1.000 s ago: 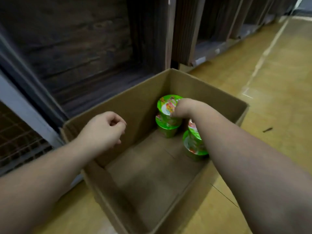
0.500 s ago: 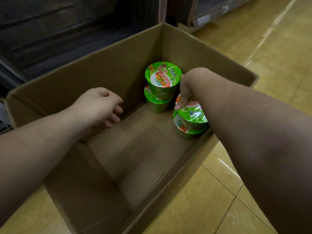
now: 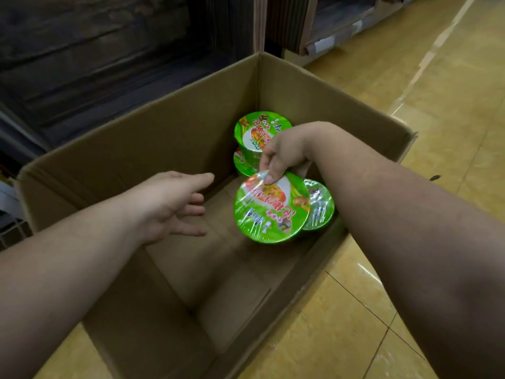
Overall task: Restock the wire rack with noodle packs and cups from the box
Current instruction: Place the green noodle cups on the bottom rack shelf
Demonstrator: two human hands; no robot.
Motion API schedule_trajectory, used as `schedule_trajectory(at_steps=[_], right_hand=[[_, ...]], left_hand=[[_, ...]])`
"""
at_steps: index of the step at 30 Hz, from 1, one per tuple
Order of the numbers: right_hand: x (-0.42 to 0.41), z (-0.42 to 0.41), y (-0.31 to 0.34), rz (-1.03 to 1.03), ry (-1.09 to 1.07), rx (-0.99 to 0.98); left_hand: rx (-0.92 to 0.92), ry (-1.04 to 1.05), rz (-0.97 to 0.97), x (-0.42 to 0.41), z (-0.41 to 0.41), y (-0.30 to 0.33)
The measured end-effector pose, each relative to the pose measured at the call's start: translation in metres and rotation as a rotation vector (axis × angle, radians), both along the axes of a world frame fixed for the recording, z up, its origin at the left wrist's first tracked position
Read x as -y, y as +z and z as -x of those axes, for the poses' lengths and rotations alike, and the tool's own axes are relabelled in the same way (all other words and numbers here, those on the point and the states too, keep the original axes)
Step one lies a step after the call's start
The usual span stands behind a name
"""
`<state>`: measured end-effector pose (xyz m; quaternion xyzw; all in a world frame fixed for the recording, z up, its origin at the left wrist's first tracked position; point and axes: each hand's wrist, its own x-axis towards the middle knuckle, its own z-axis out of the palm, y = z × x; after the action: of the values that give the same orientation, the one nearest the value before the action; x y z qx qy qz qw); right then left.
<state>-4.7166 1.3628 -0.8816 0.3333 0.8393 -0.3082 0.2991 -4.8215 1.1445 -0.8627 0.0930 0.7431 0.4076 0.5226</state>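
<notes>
An open cardboard box (image 3: 169, 138) sits on the floor below me. My right hand (image 3: 284, 157) grips the far rim of a green noodle cup (image 3: 270, 209), lifted and tilted with its shrink-wrapped lid toward me. A second green cup (image 3: 319, 206) stands just behind it by the right wall. In the far corner a green cup (image 3: 259, 132) is stacked on another cup (image 3: 241, 164). My left hand (image 3: 175, 203) hovers inside the box, fingers spread, a short way left of the held cup and holding nothing.
Yellow tiled floor (image 3: 410, 105) spreads right of the box and in front of it. Dark wooden shelving (image 3: 109, 50) stands behind the box. A bit of wire rack (image 3: 13, 233) shows at the left edge.
My right hand has lifted and tilted the near cup off the one beneath it. My left hand opened and reached farther into the box. The view moved closer.
</notes>
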Motion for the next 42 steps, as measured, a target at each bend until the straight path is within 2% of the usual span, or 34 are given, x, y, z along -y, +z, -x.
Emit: schedule_trajectory(at_steps=[3,5,8,10,11,12,13,14,15,16,18,20,23,27,29,32,34,36,42], right_hand=[[0.014,0.007,0.003,0.292,-0.06,-0.214],[0.017,0.013,0.003,0.389,-0.064,-0.291],[0.015,0.014,-0.002,0.506,-0.097,-0.312],[0.012,0.014,-0.004,0.534,-0.286,-0.447],[0.009,0.016,-0.005,0.457,-0.438,-0.558],[0.004,0.017,-0.006,0.281,-0.577,-0.641],[-0.003,0.018,-0.008,0.013,-0.649,-0.654],[-0.011,0.019,-0.013,-0.252,-0.646,-0.574],[-0.013,0.016,-0.018,-0.407,-0.608,-0.444],[-0.013,0.013,-0.024,-0.448,-0.562,-0.315],[-0.012,0.01,-0.037,-0.328,-0.534,-0.231],[-0.016,0.012,-0.044,-0.161,-0.68,-0.345],[-0.02,0.019,-0.045,-0.125,-0.881,-0.446],[-0.003,0.019,-0.053,0.073,-0.842,-0.225],[-0.001,0.016,-0.056,0.146,-0.831,-0.226],[-0.006,0.016,-0.051,0.196,-0.865,-0.315],[-0.006,0.017,-0.044,0.154,-0.875,-0.428],[-0.001,0.016,-0.03,0.139,-0.811,-0.526],[0.017,0.01,0.035,0.299,-0.661,-0.763]], left_hand=[[0.132,-0.067,0.024,-0.002,-0.009,-0.003],[0.112,-0.111,0.016,-0.001,-0.012,-0.007],[0.048,-0.045,-0.045,0.003,-0.007,-0.016],[0.051,0.047,-0.086,0.005,-0.003,-0.018],[0.057,0.084,-0.097,0.006,-0.001,-0.019],[0.058,0.104,-0.105,0.007,0.001,-0.02],[0.059,0.111,-0.112,0.007,0.002,-0.021],[0.054,0.118,-0.118,0.007,0.004,-0.021],[0.044,0.127,-0.122,0.007,0.005,-0.02],[0.034,0.134,-0.122,0.007,0.007,-0.02],[0.019,0.141,-0.12,0.008,0.008,-0.02],[0.012,0.145,-0.13,0.008,0.01,-0.02],[0.002,0.152,-0.148,0.01,0.013,-0.019],[-0.022,0.161,-0.181,0.012,0.017,-0.021],[-0.027,0.178,-0.199,0.014,0.019,-0.02],[-0.024,0.217,-0.226,0.02,0.021,-0.012],[-0.029,0.243,-0.259,0.025,0.023,-0.007],[-0.039,0.258,-0.3,0.031,0.026,0.0],[-0.056,0.32,-0.431,0.054,0.043,0.036]])
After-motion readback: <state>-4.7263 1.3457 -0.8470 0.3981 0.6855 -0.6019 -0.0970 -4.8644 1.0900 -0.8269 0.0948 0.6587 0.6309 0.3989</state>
